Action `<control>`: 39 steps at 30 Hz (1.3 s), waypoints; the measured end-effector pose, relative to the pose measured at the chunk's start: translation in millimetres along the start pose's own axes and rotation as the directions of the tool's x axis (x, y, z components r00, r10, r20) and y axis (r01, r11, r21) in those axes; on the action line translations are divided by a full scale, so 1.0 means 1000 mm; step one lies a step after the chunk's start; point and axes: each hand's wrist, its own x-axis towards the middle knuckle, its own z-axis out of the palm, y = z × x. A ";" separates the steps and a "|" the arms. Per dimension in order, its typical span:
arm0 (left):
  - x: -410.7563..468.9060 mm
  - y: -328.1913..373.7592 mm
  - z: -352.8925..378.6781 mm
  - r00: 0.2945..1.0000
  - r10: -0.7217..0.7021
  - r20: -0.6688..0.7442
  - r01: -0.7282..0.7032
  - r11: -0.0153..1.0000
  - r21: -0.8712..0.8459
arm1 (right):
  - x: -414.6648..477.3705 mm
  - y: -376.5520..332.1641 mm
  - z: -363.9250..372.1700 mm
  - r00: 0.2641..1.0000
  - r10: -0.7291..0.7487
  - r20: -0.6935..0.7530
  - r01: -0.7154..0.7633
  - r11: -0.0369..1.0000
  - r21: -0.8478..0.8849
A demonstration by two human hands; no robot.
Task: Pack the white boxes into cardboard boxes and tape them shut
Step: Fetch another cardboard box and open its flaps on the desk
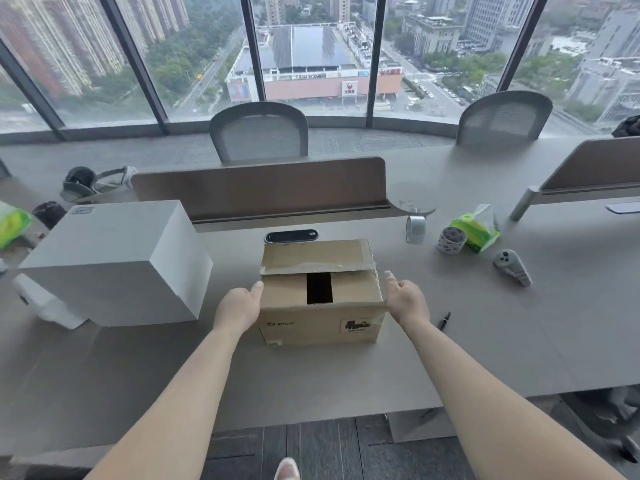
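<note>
The cardboard box (320, 320) stood at the middle of the table (346, 375), back from the near edge, its printed front facing the person. The left hand (239, 306) lay against the box's left side near the top, thumb straight and pointing at the upper corner. Its fingers were mostly hidden but did not look curled round anything. The right hand (405, 299) was spread loosely at the box's right top edge, fingers straight, touching the end of the near flap and gripping nothing.

The two inner flaps were folded down, leaving a dark slot (319, 287) between them. What was inside could not be made out. The far flap (315, 252) lay tilted over the back half, with old tape along its edge.

A large white box (114, 261) sat to the left, lid on, with a strip of bare table between it and the carton. Bare table also ran in front of the carton and to its right. Just behind the carton lay a black oblong device (291, 236), and behind that stood the desk divider (259, 188).

To the right, well apart, were a clear tape roll (415, 229) standing on edge, a patterned roll (451, 240), a green tissue pack (476, 233) and a grey controller (512, 266). A pen (444, 320) lay near the right wrist.
</note>
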 end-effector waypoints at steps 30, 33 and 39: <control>0.041 0.015 0.037 0.992 -0.015 0.128 0.007 0.998 0.064 | 0.036 0.000 0.042 0.984 0.004 0.178 0.023 0.988 -0.151; 0.064 0.014 0.035 0.988 -0.012 0.152 0.005 0.999 0.049 | 0.047 -0.009 0.051 0.989 0.048 0.143 -0.026 0.988 -0.152; 0.113 0.018 0.036 0.980 0.027 0.196 -0.030 0.999 0.013 | 0.070 -0.025 0.068 0.989 0.125 0.078 -0.122 0.992 -0.043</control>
